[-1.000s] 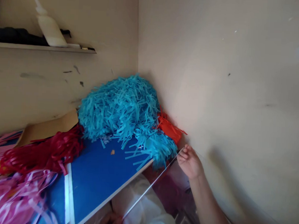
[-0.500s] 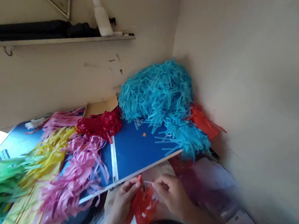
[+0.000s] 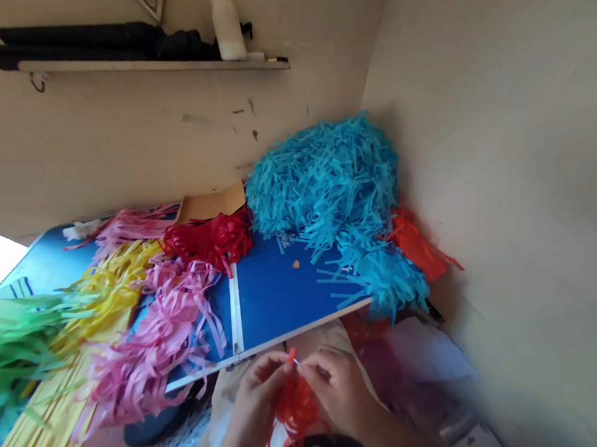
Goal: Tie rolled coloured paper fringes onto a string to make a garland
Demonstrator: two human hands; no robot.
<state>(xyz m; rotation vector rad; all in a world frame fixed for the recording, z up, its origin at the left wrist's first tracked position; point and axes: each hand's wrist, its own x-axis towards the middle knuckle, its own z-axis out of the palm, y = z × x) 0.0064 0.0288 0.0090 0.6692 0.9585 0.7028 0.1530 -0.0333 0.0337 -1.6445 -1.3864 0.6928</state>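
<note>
My left hand [image 3: 255, 396] is closed in a pinch around the top of an orange-red paper tassel [image 3: 297, 407]. Its fringed strips hang down between my two hands, over my lap. Close beside it, my right hand [image 3: 340, 389] pinches a thin white strip [image 3: 296, 362], perhaps string, right at the tassel's folded top. Whether the strip passes through or around that top is hidden by my fingers. Both hands are just in front of the blue table's [image 3: 284, 303] near edge.
A big heap of turquoise fringe [image 3: 325, 178] fills the back corner, beside an orange paper bundle [image 3: 417, 246]. Red [image 3: 212, 239], pink [image 3: 173, 324], yellow [image 3: 109, 293] and green fringes [image 3: 12, 348] lie leftward. A white bottle [image 3: 229, 26] stands on the wall shelf [image 3: 151, 68].
My right hand has come closer to my left, and less of the white strip shows between them. The tassel's top has shifted slightly right in view, as the whole view has moved.
</note>
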